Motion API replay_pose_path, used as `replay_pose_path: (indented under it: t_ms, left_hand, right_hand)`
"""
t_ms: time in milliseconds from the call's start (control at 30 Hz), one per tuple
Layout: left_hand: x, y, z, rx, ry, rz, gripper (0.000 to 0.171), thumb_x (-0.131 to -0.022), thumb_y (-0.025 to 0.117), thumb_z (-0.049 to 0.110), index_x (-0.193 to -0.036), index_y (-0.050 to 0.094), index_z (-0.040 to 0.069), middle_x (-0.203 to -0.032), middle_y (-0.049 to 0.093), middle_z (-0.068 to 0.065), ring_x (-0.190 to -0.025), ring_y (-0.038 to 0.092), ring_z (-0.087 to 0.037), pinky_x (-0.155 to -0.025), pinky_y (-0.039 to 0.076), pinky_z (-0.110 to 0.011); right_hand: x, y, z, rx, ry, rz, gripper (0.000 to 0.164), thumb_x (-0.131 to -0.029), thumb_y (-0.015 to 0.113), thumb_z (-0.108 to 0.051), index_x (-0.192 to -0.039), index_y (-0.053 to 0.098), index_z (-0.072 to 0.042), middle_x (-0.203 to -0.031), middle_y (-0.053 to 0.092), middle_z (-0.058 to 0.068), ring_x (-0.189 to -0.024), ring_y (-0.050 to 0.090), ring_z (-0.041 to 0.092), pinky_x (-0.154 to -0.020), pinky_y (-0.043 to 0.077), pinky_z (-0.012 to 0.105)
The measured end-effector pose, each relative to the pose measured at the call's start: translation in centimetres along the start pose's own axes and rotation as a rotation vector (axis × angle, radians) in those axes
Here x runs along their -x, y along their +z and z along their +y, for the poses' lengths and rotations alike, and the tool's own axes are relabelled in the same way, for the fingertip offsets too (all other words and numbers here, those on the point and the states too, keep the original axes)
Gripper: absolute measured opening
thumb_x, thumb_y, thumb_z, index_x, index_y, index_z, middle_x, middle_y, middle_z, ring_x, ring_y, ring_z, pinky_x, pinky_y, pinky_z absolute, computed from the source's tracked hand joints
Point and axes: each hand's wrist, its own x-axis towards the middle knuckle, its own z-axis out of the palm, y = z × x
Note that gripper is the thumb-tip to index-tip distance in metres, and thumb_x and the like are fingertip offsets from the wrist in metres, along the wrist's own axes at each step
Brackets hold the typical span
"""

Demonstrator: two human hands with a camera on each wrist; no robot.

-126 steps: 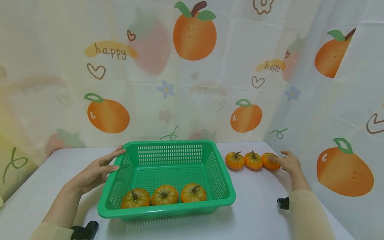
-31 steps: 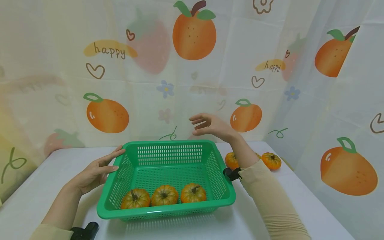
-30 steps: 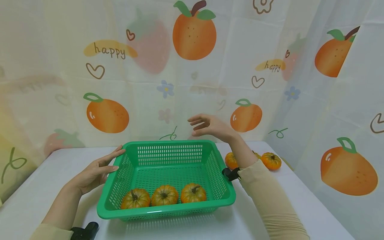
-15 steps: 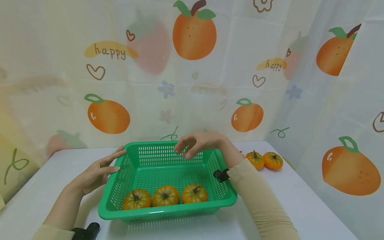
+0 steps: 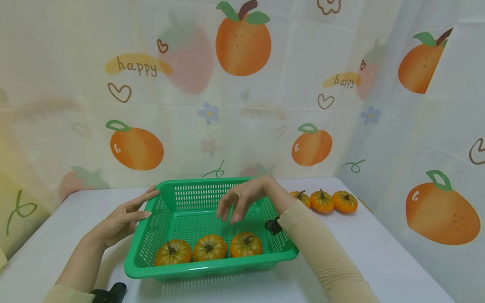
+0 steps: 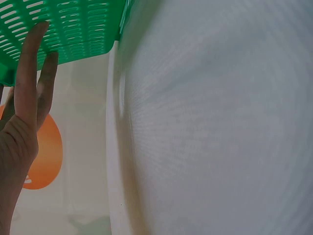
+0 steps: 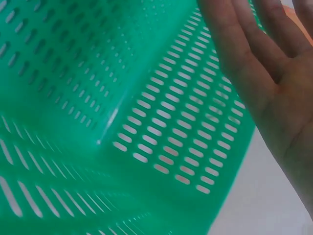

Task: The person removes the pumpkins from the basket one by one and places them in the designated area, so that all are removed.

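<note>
A green plastic basket [image 5: 212, 266] with slotted walls stands on the table, three small pumpkins lined up along its near side: a left one [image 5: 173, 252], a middle one [image 5: 210, 247] and a right one [image 5: 246, 244]. My left hand [image 5: 118, 223] rests against the basket's left rim; its extended fingers touch the outer wall in the left wrist view. Over the basket's right half hangs my right hand [image 5: 245, 200], fingers loosely bent and holding nothing, above and behind the right pumpkin. The right wrist view shows that hand [image 7: 274, 73] beside the slotted wall.
Right of the basket, three more small pumpkins sit in a row: one partly hidden by my right arm [image 5: 302, 198], a middle one [image 5: 322, 201] and an outer one [image 5: 345, 202]. A fruit-print curtain [image 5: 246, 126] hangs behind the white table [image 5: 382, 252].
My right hand has gone from the outer pumpkin on the right, up over the basket's back rim, then down over its inside. The left hand and all the pumpkins stay put.
</note>
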Motion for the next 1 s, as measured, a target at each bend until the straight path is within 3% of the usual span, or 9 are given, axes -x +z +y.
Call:
replay_pose_path:
  t_ms: [133,267,400,667,1000]
  left_hand:
    - [0.0,0.0,0.0,0.004,-0.002,0.0,0.064,-0.103,0.041,0.004,-0.16,0.014,0.015,-0.167,-0.013,0.019,-0.1,0.07,-0.005,-0.082,0.061,-0.029]
    - [0.0,0.1,0.1,0.004,-0.002,-0.005,0.065,-0.103,0.04,0.004,-0.16,0.013,0.015,-0.167,-0.014,0.019,-0.101,0.07,-0.004,-0.083,0.06,-0.029]
    - [0.0,0.1,0.2,-0.002,0.002,-0.003,0.064,-0.103,0.04,0.004,-0.16,0.013,0.014,-0.167,-0.014,0.018,-0.107,0.068,-0.003,-0.085,0.06,-0.029]
    - [0.1,0.2,0.2,-0.005,0.004,-0.014,0.064,-0.103,0.039,0.004,-0.16,0.012,0.014,-0.166,-0.012,0.021,-0.108,0.067,-0.003,-0.085,0.06,-0.029]
    - [0.1,0.2,0.3,0.01,0.014,-0.03,0.064,-0.103,0.038,0.003,-0.16,0.011,0.013,-0.166,-0.012,0.022,-0.108,0.068,-0.004,-0.084,0.06,-0.03]
  right_hand:
    - [-0.3,0.3,0.1,-0.002,0.062,-0.067,0.055,-0.091,0.059,-0.001,-0.144,0.046,-0.006,-0.15,0.042,0.025,-0.135,0.045,0.046,-0.114,0.041,0.054]
    - [-0.5,0.6,0.2,0.021,0.138,-0.118,0.057,-0.091,0.06,0.001,-0.145,0.046,-0.008,-0.148,0.047,0.018,-0.131,0.052,0.037,-0.107,0.05,0.04]
    - [-1.1,0.9,0.3,0.023,0.204,-0.175,0.058,-0.09,0.06,0.001,-0.146,0.045,-0.007,-0.15,0.045,0.015,-0.131,0.052,0.025,-0.104,0.051,0.031]
    - [-1.6,1.3,0.7,0.016,0.277,-0.192,0.055,-0.091,0.06,0.004,-0.144,0.049,-0.008,-0.142,0.053,0.002,-0.135,0.046,0.019,-0.097,0.053,0.029]
    - [-1.5,1.5,1.0,0.029,0.323,-0.214,0.059,-0.091,0.062,0.007,-0.144,0.051,-0.015,-0.145,0.05,-0.003,-0.134,0.046,0.01,-0.105,0.049,0.028]
